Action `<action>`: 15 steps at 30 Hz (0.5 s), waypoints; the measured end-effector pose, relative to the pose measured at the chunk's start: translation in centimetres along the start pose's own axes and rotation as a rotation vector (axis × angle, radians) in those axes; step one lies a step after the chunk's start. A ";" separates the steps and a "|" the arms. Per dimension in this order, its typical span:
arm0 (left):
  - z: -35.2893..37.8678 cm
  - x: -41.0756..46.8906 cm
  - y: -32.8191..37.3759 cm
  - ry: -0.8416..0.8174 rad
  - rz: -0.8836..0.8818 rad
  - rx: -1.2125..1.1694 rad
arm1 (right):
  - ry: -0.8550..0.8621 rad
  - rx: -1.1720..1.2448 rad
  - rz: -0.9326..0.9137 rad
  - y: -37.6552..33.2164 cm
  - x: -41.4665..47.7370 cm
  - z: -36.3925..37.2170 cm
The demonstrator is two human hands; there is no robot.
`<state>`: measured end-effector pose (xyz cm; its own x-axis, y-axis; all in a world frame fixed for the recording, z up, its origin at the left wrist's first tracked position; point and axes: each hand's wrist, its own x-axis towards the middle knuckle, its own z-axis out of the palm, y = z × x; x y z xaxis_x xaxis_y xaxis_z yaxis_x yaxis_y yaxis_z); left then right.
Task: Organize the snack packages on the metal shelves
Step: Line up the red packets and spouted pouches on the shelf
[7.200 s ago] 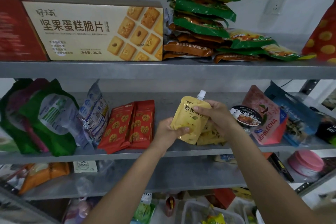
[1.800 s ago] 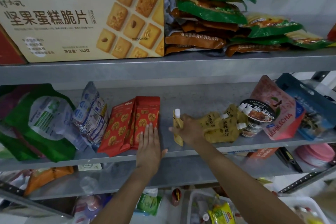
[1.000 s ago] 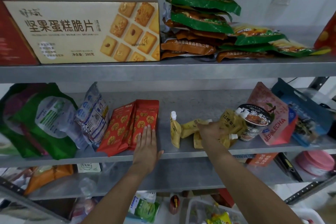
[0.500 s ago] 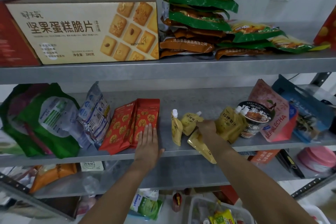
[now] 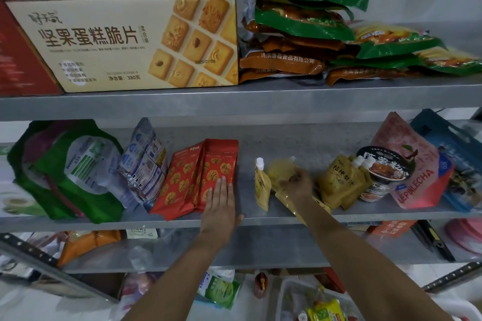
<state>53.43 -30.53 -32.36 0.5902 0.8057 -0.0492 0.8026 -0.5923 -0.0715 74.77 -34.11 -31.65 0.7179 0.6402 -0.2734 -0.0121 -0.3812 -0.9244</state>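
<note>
1. While partway through tidying the middle shelf [image 5: 287, 143], busy with both hands; whole job judged well short of finished.
2. Left hand [image 5: 221, 206]: flat, fingers straight, pressed against right side of red walnut-print bags [image 5: 198, 177], gripping nothing; seemingly bracing them upright.
3. Right hand [image 5: 297, 185]: fingers curled on held pouch [image 5: 280, 172], a yellow spout pouch, blurred and tilted, just right of standing pouch [image 5: 262, 185]; exact pinch hard to make out.
4. Done so far: standing pouch upright, white cap on top, parted from the red bags by a bare strip of shelf.
5. Left to do: held pouch not yet set down; flat pouch [image 5: 287, 200] under the wrist, poking over the shelf's front edge; two more pouches [image 5: 341, 182] slumped against noodle bowl [image 5: 383, 172] to the right.
6. Also on middle shelf: green bag [image 5: 65, 169] and clear blue-print bag [image 5: 146, 161] at left, leaning; pink LEPINLECHA bag [image 5: 417, 177] and blue bag [image 5: 456, 154] at right, overlapping. Probably due a tidy too.
7. Top shelf [image 5: 234, 104]: biscuit box [image 5: 125, 41] touching stack of green and brown packets [image 5: 305, 21], skewed and spilling rightward; likely later work.
8. Lower shelves: mixed packets, too blurred to name.
</note>
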 end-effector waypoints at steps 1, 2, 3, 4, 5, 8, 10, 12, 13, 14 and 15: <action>0.0 0.0 0.0 0.000 0.001 0.001 | -0.013 -0.002 -0.009 0.1 0.2 0.2; 0.0 0.0 0.0 0.002 0.002 0.000 | -0.024 -0.003 -0.018 -0.1 0.3 0.5; 0.0 0.0 0.0 0.003 0.004 -0.003 | -0.026 -0.003 -0.028 -0.3 0.5 0.7; 0.0 0.0 0.0 0.003 0.003 -0.009 | -0.026 -0.008 -0.034 -0.5 0.6 0.9; 0.0 0.0 0.0 0.002 0.001 -0.017 | -0.031 -0.014 -0.038 -0.8 0.7 1.1; -0.1 0.0 0.0 -0.009 -0.002 -0.022 | -0.039 -0.023 -0.083 -2.1 0.3 1.5; -0.1 -0.1 0.0 -0.010 -0.003 -0.018 | -0.049 -0.136 -0.136 -3.6 -0.7 1.0; -0.1 -0.2 0.0 -0.007 -0.001 -0.014 | -0.040 -0.433 -0.270 -4.3 -2.1 -0.5; -0.1 -0.2 0.0 -0.005 -0.001 -0.012 | -0.006 -0.557 -0.383 -4.0 -2.8 -1.3; -0.1 -0.2 0.0 -0.003 0.000 -0.013 | 0.031 -0.620 -0.489 -3.1 -3.4 -2.1; -0.1 -0.2 0.0 -0.001 0.000 -0.015 | 0.063 -0.641 -0.563 -1.7 -4.0 -2.9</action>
<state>53.31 -30.73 -32.24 0.5902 0.8057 -0.0500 0.8038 -0.5923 -0.0562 73.90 -37.96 -28.19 0.5362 0.8164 0.2145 0.7406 -0.3331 -0.5836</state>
